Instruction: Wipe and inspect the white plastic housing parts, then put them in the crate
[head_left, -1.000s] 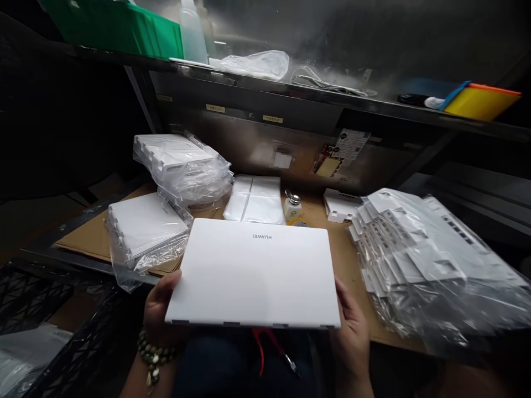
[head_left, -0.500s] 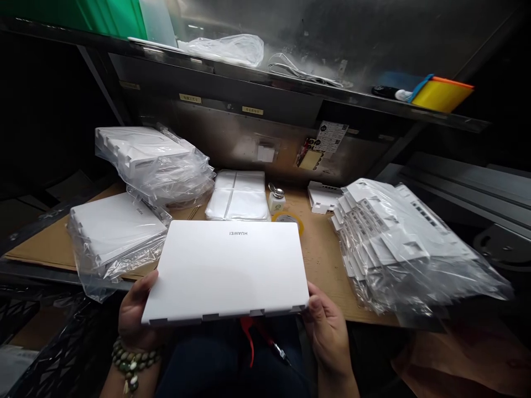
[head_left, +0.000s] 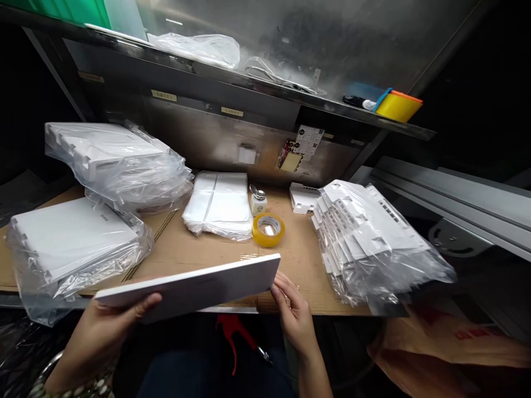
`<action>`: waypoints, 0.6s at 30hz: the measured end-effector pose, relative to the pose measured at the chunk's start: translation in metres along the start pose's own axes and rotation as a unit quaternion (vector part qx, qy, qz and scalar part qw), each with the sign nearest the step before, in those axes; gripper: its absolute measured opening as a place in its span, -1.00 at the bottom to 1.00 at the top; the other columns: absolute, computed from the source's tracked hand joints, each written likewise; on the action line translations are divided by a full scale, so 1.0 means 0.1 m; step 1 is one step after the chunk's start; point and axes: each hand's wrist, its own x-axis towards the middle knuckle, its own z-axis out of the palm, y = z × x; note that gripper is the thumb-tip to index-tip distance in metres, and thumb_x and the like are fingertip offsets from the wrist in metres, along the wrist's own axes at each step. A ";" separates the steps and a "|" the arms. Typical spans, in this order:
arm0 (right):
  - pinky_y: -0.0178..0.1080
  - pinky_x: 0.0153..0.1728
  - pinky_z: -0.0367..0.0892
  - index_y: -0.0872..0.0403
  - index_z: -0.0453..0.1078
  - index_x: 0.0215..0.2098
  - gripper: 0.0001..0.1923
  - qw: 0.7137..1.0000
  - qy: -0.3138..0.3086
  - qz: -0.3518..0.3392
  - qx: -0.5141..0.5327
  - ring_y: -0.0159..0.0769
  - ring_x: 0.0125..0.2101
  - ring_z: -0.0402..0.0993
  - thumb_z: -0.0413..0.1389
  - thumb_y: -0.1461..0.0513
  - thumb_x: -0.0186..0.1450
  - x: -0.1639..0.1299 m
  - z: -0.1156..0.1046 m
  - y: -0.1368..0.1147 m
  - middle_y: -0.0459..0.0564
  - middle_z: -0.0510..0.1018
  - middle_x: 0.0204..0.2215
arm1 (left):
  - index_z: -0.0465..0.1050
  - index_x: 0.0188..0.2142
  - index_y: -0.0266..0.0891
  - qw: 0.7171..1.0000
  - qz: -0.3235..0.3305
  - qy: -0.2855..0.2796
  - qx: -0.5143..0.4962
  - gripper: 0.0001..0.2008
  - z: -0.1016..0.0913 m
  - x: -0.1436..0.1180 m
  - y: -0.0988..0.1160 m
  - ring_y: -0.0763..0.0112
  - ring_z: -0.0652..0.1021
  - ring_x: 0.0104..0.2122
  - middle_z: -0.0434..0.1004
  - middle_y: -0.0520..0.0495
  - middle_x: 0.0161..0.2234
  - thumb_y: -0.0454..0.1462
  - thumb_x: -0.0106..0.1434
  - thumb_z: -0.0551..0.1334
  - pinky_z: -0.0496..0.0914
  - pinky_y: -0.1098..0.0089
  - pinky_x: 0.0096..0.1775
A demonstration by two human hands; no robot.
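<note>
A flat white plastic cover (head_left: 207,290) is tipped up over the front edge of the bench, seen nearly edge-on with its near face in shadow. My left hand (head_left: 114,323) grips its left end, the thumb lying across the near face. At the right end my right hand (head_left: 292,309) pinches the corner between thumb and fingers. Just beyond the cover lie a roll of yellow tape (head_left: 269,237) and a stack of clear plastic bags (head_left: 219,202). A small pump bottle (head_left: 258,202) stands behind the tape.
Bagged white covers are piled at left, an upper pile (head_left: 108,149) behind a lower one (head_left: 78,237). Bagged white housings (head_left: 360,226) lie at right, beside a single white housing (head_left: 305,196). A metal shelf (head_left: 191,63) overhangs the bench. A red air gun (head_left: 238,331) hangs below the front edge.
The cover has turned from showing its lettered face to nearly edge-on, its right end higher. Both hands turned with it, keeping hold. The view has shifted, uncovering the tape roll.
</note>
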 end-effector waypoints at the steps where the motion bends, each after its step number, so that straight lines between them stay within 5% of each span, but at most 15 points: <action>1: 0.01 0.34 0.24 -0.21 0.49 0.17 -0.67 1.000 0.004 -0.004 -0.011 -0.15 0.26 0.38 0.05 0.16 0.50 0.01 -0.02 0.02 -0.09 0.56 0.17 | 0.71 -0.30 -0.16 0.996 0.071 -0.042 0.035 -0.72 -0.01 -0.01 0.01 0.14 0.73 -0.30 0.75 -0.12 -0.31 -0.09 0.03 0.54 0.65 0.36 -0.23; 3: 0.04 0.33 0.26 -0.21 0.49 0.16 -0.68 1.000 0.007 -0.003 -0.025 -0.14 0.26 0.39 0.06 0.15 0.49 0.03 -0.06 0.04 -0.09 0.56 0.16 | 0.71 -0.23 -0.06 0.971 0.194 -0.109 0.088 -0.86 -0.02 -0.03 0.06 0.21 0.73 -0.30 0.75 -0.06 -0.27 -0.21 0.17 0.45 0.64 0.39 -0.23; 6: 0.07 0.31 0.28 -0.18 0.50 0.15 -0.68 0.999 0.005 0.004 -0.045 -0.11 0.26 0.39 0.07 0.13 0.49 0.04 -0.11 0.04 -0.06 0.56 0.17 | 0.69 -0.16 -0.02 0.946 0.277 -0.131 0.106 -0.83 0.03 -0.05 0.18 0.28 0.73 -0.27 0.75 -0.02 -0.22 -0.29 0.27 0.37 0.62 0.46 -0.18; 14: 0.07 0.29 0.29 -0.15 0.55 0.06 -0.73 0.993 0.024 -0.047 -0.109 -0.11 0.22 0.42 0.11 0.10 0.45 0.27 -0.16 0.13 -0.05 0.60 0.11 | 0.67 -0.11 -0.10 0.934 0.311 -0.152 0.091 -0.74 0.05 -0.06 0.34 0.27 0.73 -0.22 0.75 -0.04 -0.18 -0.44 0.27 0.33 0.61 0.46 -0.14; 18: 0.00 0.28 0.26 -0.01 0.58 -0.02 -0.71 0.959 0.075 -0.044 -0.269 -0.11 0.20 0.37 0.08 0.10 0.44 0.72 -0.17 0.15 0.03 0.61 0.08 | 0.67 -0.12 -0.11 0.937 0.305 -0.140 0.094 -0.76 -0.01 -0.10 0.33 0.23 0.73 -0.24 0.75 -0.06 -0.18 -0.42 0.27 0.35 0.63 0.42 -0.19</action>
